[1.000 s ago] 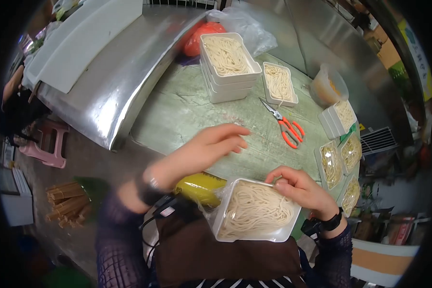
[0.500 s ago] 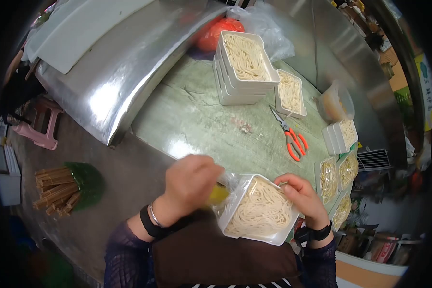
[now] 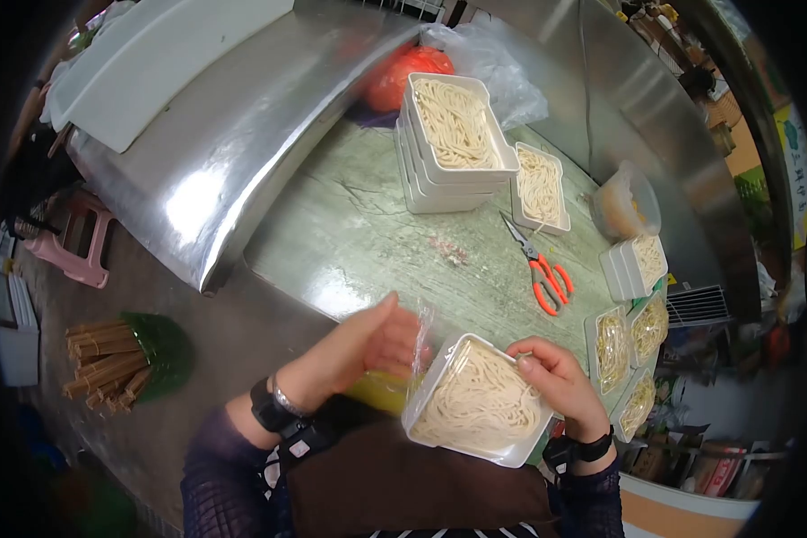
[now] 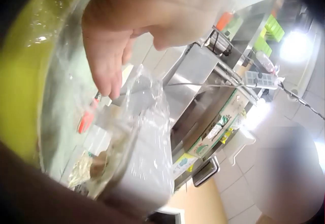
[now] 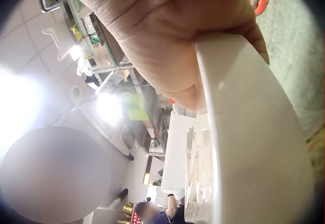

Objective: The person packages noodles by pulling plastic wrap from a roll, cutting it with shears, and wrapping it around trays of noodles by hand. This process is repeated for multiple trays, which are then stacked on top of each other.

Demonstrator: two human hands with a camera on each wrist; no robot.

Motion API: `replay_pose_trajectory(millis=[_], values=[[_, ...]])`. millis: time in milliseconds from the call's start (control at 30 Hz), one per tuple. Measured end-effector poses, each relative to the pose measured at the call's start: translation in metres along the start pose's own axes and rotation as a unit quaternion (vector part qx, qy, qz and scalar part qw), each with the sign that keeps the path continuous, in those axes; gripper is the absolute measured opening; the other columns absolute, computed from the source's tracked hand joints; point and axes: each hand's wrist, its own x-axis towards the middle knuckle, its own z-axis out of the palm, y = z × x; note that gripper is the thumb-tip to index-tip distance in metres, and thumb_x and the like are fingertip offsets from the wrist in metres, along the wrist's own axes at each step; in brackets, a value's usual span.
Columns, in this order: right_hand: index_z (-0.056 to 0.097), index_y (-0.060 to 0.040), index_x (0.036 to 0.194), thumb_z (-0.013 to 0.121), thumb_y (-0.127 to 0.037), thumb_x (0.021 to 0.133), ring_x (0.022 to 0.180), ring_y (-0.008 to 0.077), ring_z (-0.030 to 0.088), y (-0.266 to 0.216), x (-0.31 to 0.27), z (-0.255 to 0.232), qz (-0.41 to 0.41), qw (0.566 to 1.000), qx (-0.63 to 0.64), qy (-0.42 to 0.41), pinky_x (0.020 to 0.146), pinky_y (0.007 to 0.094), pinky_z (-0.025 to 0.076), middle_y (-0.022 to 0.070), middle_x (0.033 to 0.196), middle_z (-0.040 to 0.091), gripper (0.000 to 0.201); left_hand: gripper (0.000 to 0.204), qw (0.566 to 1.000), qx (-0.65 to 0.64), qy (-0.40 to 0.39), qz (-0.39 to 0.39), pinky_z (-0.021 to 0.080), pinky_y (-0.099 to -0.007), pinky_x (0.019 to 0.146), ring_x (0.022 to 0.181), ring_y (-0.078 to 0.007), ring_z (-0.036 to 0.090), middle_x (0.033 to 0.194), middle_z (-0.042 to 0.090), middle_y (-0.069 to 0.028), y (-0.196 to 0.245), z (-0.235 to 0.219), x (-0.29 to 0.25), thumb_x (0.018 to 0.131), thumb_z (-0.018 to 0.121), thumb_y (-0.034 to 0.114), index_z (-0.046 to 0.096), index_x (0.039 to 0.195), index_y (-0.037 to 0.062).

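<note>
My right hand (image 3: 556, 381) grips the right rim of a white tray of noodles (image 3: 480, 394), thumb over the edge, holding it tilted above my lap. Clear plastic film covers the noodles, and its loose end (image 3: 423, 336) sticks up past the tray's left side. Beside that film is my left hand (image 3: 381, 345), fingers extended and palm towards the tray. In the left wrist view its fingers (image 4: 104, 66) point down close by the crinkled film (image 4: 144, 92). The tray's white wall (image 5: 254, 132) fills much of the right wrist view. A yellow roll-like thing (image 3: 377, 391) lies partly hidden behind the left hand.
Stacked noodle trays (image 3: 457, 179) stand at the back of the green table (image 3: 350, 224), a single tray (image 3: 540, 188) beside them. Red-handled scissors (image 3: 544, 273) lie in front. Wrapped packs (image 3: 611, 350), a small tray stack (image 3: 632, 269) and a plastic tub (image 3: 626, 204) are at right.
My left hand moved down from above the table towards me, looked curled half a second ago, and now has its fingers extended by the film. The right hand keeps holding the tray.
</note>
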Motion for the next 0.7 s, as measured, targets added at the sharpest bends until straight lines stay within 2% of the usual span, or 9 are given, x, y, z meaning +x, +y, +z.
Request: replay_pose_trajectory(millis=[100,200,300,400,500,600,700], values=[[0.061,-0.0029,0.112,0.056,-0.021,0.100,0.073,-0.0001,0.053,0.000,0.003,0.000,0.004,1.000,0.011,-0.003,0.064,0.0181,0.043,-0.0039,0.085,0.061,0.022,0.026,0.988,0.138,-0.031,0.068,0.051,-0.0255,0.076,0.079,-0.0115,0.062,0.093,0.065,-0.0036,-0.007,0.005,-0.010,0.102,0.050,0.028,0.063,0.101,0.0057],[0.061,-0.0027,0.112,0.056,-0.021,0.100,0.074,0.0003,0.054,0.000,0.002,-0.001,0.016,1.000,0.023,-0.008,0.064,0.0183,0.043,-0.0033,0.086,0.062,0.023,0.020,0.965,0.232,0.036,0.119,0.049,-0.0254,0.073,0.077,-0.0094,0.059,0.093,0.063,-0.0010,-0.007,0.015,-0.017,0.100,0.055,0.023,0.064,0.093,0.0075],[0.061,-0.0025,0.113,0.055,-0.021,0.100,0.075,0.0006,0.055,0.007,0.001,-0.002,0.019,0.999,0.029,0.011,0.065,0.0184,0.044,-0.0030,0.086,0.063,0.023,0.018,0.955,0.109,0.122,0.248,0.048,-0.0242,0.071,0.075,-0.0089,0.057,0.102,0.064,-0.0022,-0.017,0.006,-0.017,0.098,0.057,0.020,0.062,0.087,0.0072],[0.060,-0.0025,0.114,0.055,-0.021,0.100,0.076,0.0008,0.055,0.004,0.002,0.002,0.013,1.000,0.022,0.011,0.066,0.0187,0.045,-0.0028,0.087,0.063,0.024,0.018,0.908,0.159,0.100,0.375,0.050,-0.0238,0.072,0.076,-0.0108,0.061,0.113,0.064,-0.0077,-0.020,0.009,-0.006,0.101,0.052,0.019,0.057,0.090,0.0052],[0.060,-0.0022,0.114,0.055,-0.021,0.100,0.077,0.0011,0.056,0.004,0.002,0.001,0.008,1.000,0.028,0.005,0.067,0.0188,0.046,-0.0028,0.088,0.064,0.024,0.018,0.954,0.116,0.055,0.272,0.052,-0.0269,0.073,0.078,-0.0141,0.065,0.112,0.066,-0.0148,-0.014,0.023,-0.014,0.103,0.046,0.019,0.050,0.095,0.0040],[0.060,-0.0015,0.114,0.055,-0.020,0.100,0.078,0.0014,0.056,0.002,-0.002,0.003,0.007,0.998,0.056,0.012,0.068,0.0188,0.046,-0.0024,0.089,0.064,0.024,0.020,0.895,0.297,0.115,0.311,0.052,-0.0261,0.074,0.082,-0.0155,0.067,0.099,0.068,-0.0120,-0.018,0.019,-0.017,0.106,0.039,0.021,0.049,0.099,0.0045],[0.060,-0.0006,0.115,0.055,-0.020,0.100,0.080,0.0018,0.057,0.005,-0.004,0.006,0.009,0.998,0.062,0.030,0.069,0.0189,0.046,-0.0014,0.091,0.065,0.025,0.019,0.919,0.221,0.147,0.292,0.051,-0.0252,0.062,0.068,-0.0130,0.063,0.087,0.067,-0.0095,-0.016,0.027,-0.014,0.105,0.040,0.022,0.049,0.097,0.0066]])
